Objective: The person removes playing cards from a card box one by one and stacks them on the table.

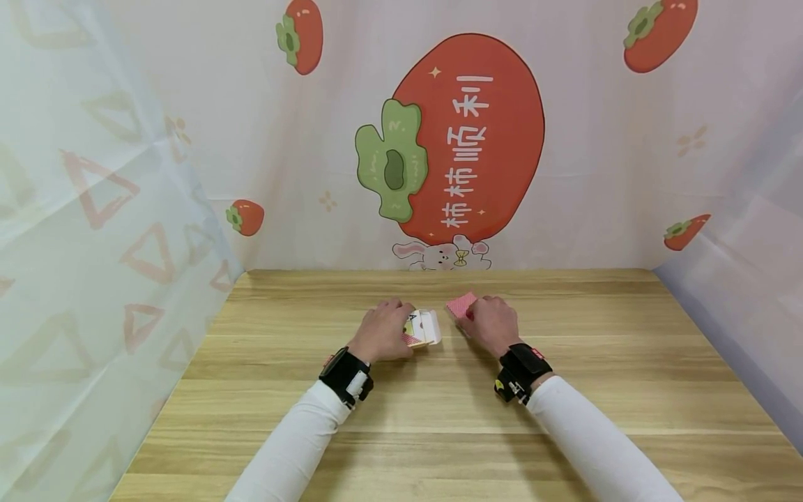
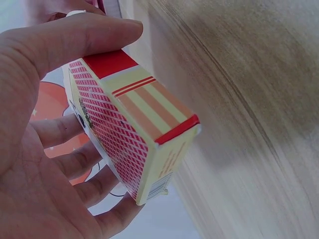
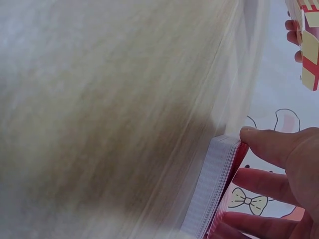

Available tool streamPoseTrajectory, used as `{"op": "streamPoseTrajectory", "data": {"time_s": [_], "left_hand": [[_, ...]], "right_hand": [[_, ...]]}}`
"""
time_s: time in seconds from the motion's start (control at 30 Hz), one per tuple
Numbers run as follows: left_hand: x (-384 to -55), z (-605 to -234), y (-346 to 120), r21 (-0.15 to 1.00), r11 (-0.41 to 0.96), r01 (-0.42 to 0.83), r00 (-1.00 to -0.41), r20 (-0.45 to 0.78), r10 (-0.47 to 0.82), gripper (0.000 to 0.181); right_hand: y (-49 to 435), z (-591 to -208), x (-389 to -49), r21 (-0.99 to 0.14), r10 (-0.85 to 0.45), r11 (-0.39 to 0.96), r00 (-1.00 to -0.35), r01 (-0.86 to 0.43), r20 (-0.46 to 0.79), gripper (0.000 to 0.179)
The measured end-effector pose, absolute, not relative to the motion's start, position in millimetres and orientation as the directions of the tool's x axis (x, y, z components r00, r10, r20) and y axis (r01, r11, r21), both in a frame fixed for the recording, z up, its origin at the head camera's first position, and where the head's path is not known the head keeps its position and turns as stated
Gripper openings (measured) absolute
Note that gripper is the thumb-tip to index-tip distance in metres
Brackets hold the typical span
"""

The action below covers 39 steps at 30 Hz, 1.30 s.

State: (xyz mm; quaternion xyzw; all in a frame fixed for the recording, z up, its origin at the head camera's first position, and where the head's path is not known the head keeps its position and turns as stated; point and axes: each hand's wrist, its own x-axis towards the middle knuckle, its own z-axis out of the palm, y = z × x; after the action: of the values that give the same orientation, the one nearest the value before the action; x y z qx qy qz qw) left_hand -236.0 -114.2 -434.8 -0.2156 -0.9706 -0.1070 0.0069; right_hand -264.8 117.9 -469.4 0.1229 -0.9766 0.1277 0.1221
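Note:
In the head view my left hand (image 1: 383, 332) holds a playing-card box (image 1: 430, 328) whose white flap is open toward the right. The left wrist view shows the box (image 2: 112, 132) between thumb and fingers, with red patterned and striped sides and a barcode on one end. To its right, my right hand (image 1: 493, 325) grips a deck of playing cards (image 1: 461, 305) with red patterned backs. In the right wrist view the stacked white edges of the deck (image 3: 209, 184) show, thumb at one corner. Whether the deck touches the table cannot be told.
The wood-grain table (image 1: 564, 418) extends around both hands. Behind it hangs a pale cloth (image 1: 583, 174) printed with persimmons and a rabbit, and another patterned cloth (image 1: 106, 279) covers the left side. Each wrist wears a black strapped camera (image 1: 525, 364).

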Motion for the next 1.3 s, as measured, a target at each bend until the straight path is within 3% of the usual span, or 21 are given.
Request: {"op": "streamPoseTrajectory", "data": {"time_s": [1.1, 1.3], "left_hand": [[-234.3, -433.7, -113.4, 0.200, 0.888, 0.414, -0.910, 0.057, 0.411, 0.072], [-233.7, -433.9, -114.0, 0.202, 0.887, 0.416, -0.909, 0.056, 0.414, 0.071]], "right_hand": [[113.1, -474.1, -265.8, -0.262, -0.163, 0.936, -0.950, -0.234, 0.265, 0.027], [112.4, -475.4, -265.9, -0.287, -0.122, 0.937, -0.955, -0.201, 0.270, 0.038]]}}
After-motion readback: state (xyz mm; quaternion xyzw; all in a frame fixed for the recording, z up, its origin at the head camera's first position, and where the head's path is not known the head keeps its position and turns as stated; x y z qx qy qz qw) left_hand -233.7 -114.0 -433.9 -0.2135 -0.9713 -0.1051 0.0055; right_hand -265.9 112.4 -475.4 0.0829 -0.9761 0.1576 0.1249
